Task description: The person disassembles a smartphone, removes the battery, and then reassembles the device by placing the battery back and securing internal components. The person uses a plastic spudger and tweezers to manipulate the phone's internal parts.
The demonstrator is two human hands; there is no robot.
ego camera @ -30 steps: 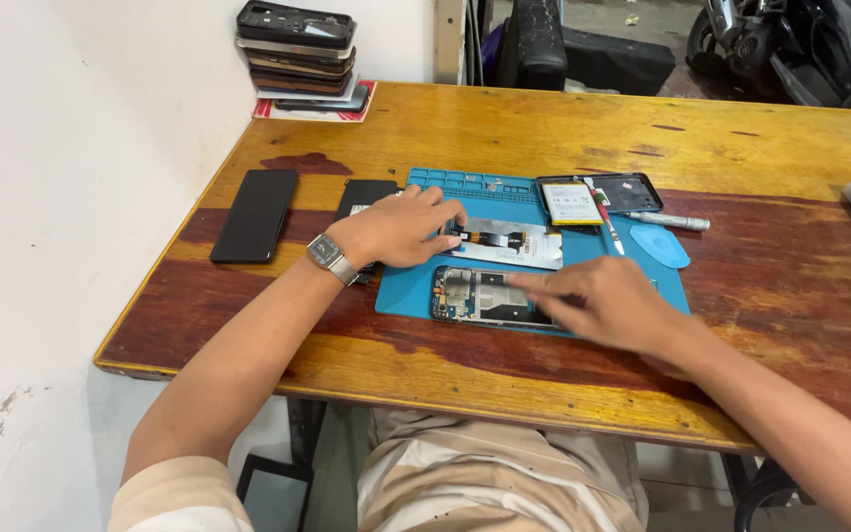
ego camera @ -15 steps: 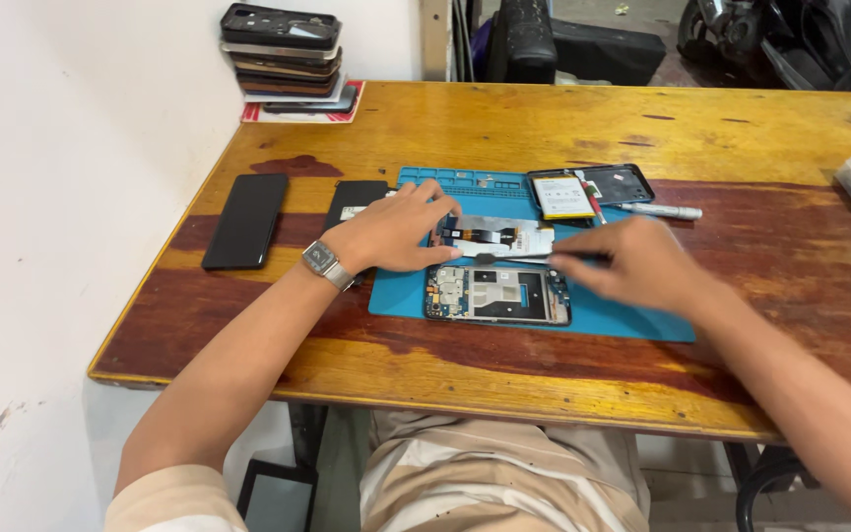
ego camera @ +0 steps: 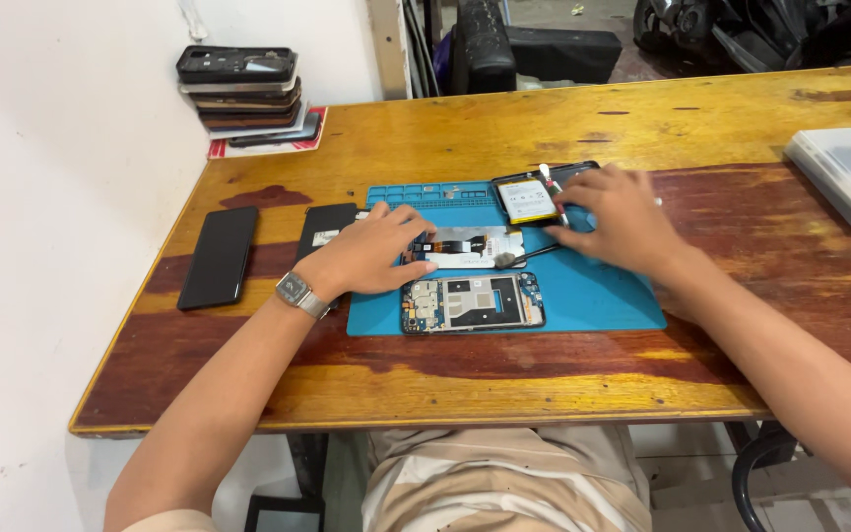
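From my remote feed I see two bare forearms with no sleeves down to the wrists. My left hand [ego camera: 371, 258] has a square-faced silver metal wristwatch [ego camera: 299, 293] with a link band strapped just behind it. My right hand [ego camera: 622, 219] wears nothing, no ring or band. Below the table edge my lap shows loose beige-and-cream striped cloth garment [ego camera: 504, 483].

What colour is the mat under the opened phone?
The mat is bright blue, seen best in the head view, lying on the wooden table.
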